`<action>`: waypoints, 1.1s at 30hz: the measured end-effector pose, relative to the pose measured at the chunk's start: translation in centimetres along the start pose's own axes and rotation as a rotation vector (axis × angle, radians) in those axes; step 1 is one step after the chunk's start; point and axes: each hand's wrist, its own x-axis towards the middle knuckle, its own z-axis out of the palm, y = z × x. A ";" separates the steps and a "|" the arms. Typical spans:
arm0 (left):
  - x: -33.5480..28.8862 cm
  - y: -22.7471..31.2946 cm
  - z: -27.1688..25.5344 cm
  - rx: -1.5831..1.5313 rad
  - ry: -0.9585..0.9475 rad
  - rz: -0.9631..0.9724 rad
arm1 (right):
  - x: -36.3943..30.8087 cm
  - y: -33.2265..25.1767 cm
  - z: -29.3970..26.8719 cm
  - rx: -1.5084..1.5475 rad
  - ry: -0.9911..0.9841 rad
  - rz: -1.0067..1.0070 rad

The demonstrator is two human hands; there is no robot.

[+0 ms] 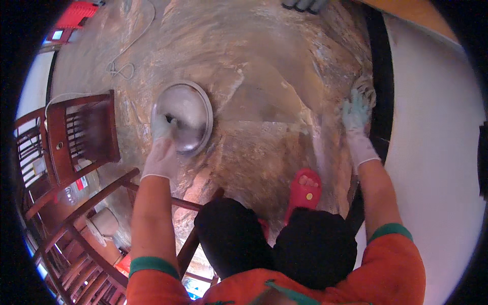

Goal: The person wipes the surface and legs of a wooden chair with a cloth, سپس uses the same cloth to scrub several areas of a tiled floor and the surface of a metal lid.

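Both of my hands wear pale, thin gloves. On the left, my left hand [164,134] is closed at a small dark, knob-like part on a round, shiny metal lid [190,109], its fingers partly blurred. The lid rests on the brown, marble-patterned floor [269,101]. My right hand [357,114] lies with fingers stretched out on the floor beside the black baseboard [380,76]. A crumpled greyish cloth [367,87] lies under and past its fingertips.
Dark red wooden chairs [86,129] crowd the left side. A thin pale cable [120,67] trails over the floor. The white wall [432,127] runs along the right. My foot in a red slipper [304,190] is between my hands. Dark grey rounded objects [305,5] sit at the far edge.
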 end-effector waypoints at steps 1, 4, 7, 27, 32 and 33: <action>1.0 -3.1 -2.4 -0.055 0.030 -0.016 | -1.3 -3.4 0.1 0.008 0.016 0.038; 2.5 2.9 -2.9 0.033 -0.068 0.112 | -4.7 -12.2 -3.5 0.057 -0.283 0.044; 2.5 10.9 -3.7 0.155 -0.137 0.056 | -9.1 -19.6 -5.3 0.121 -0.473 -0.396; 7.5 24.3 -5.8 0.246 -0.238 0.425 | -14.0 -0.4 -3.6 0.354 0.142 0.367; 6.4 20.5 -9.6 0.338 -0.026 0.296 | -7.2 -7.2 -1.6 0.232 0.025 0.414; 7.1 19.3 -10.2 0.357 0.009 0.270 | -5.4 -9.3 -1.9 0.229 0.063 0.285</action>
